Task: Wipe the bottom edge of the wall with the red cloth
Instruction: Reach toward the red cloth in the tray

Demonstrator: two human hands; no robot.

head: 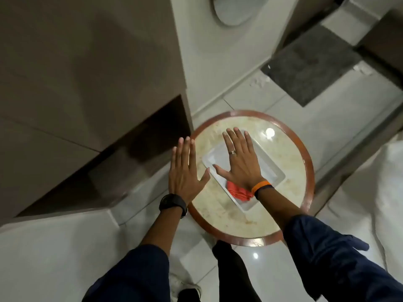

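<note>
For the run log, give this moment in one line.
left hand open | right hand open | cloth in tray | wiping not begun

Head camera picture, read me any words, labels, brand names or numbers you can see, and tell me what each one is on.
None can be read.
Black watch on the left wrist: face dark, no digits show.
Orange wristband on the right wrist: no print visible.
White tray, red cloth, round table: unmarked.

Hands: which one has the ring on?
The right hand, spread above the tray. The left hand has no ring, only a black watch.
</note>
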